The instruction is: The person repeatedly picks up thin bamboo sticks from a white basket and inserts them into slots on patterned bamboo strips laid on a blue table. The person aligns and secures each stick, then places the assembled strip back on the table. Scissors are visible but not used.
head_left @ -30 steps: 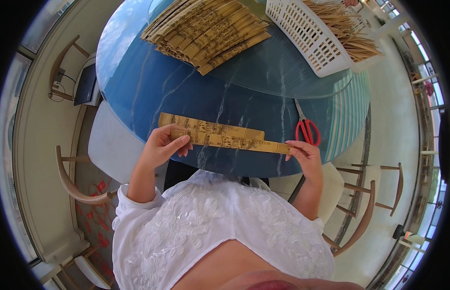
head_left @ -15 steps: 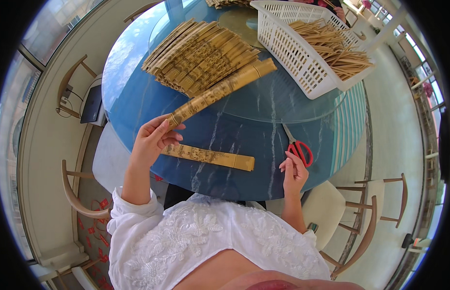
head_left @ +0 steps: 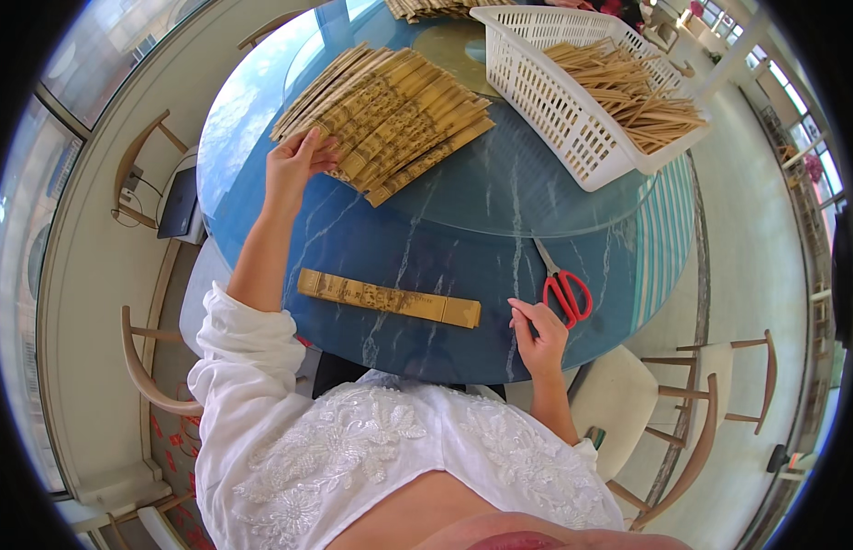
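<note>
A fanned pile of long, flat gold paper sleeves [head_left: 399, 115] with dark print lies on the round blue marbled table. My left hand [head_left: 296, 170] reaches to the pile's near left end, thumb and fingers closed on the end of a gold sleeve there; the fingertips are partly hidden. In front of me, a short flat stack of gold sleeves [head_left: 388, 298] lies crosswise. My right hand [head_left: 540, 337] rests by the table's near edge, holding nothing, its fingers loosely apart. Just beyond it are scissors [head_left: 567, 298] with red handles, blades pointing away.
A white plastic basket [head_left: 555, 119] full of thin wooden sticks [head_left: 628, 92] stands at the far right on the glass turntable [head_left: 481, 206]. More gold sleeves [head_left: 436, 7] lie at the far edge. Chairs [head_left: 619, 399] stand around the table, and part of another person shows beyond the basket.
My left hand has moved away from me, bringing the gold sleeve it held onto the pile. My right hand has shifted slightly left and nearer, its fingers straighter.
</note>
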Available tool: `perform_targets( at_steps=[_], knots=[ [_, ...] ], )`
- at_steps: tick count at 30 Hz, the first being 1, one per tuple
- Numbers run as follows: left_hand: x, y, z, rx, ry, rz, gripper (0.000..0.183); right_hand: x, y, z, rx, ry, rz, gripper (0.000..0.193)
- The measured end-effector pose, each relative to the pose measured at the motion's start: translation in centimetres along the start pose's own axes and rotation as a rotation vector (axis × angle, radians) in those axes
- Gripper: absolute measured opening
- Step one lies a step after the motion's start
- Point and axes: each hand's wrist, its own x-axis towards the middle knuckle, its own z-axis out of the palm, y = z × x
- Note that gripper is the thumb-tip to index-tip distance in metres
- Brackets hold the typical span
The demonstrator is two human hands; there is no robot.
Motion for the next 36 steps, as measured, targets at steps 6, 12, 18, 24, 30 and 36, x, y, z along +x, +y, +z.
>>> perform_targets(
  at_steps=[6, 12, 18, 24, 30, 36],
  knots=[
    [-0.9, 0.1, 0.5, 0.273, 0.155, 0.170, 0.044, 0.2, -0.2, -0.1, -0.015, -0.021, 0.006, 0.018],
    [-3.5, 0.4, 0.5, 0.523, 0.205, 0.358, 0.033, 0.1, 0.0, 0.1, -0.031, -0.037, 0.011, 0.018],
    [-13.1, -0.2, 2.4, 0.806, -0.669, 0.729, 0.041, -0.3, 0.4, -0.3, -0.055, -0.098, 0.000, 0.020],
    [-17.9, -3.5, 2.7, 0.874, -0.710, 0.628, 0.055, 4.2, -2.0, -3.1, -0.037, -0.068, -0.147, 0.028],
    [-17.8, -5.7, 2.5, 0.805, -0.660, 0.733, 0.045, 17.7, -3.1, -8.4, -0.388, 0.237, -0.366, 0.024],
    [-17.6, -5.8, 2.8, 0.781, -0.638, 0.771, 0.040, 34.6, 4.9, -10.5, -0.646, -0.090, -0.021, 0.031]
  ],
)
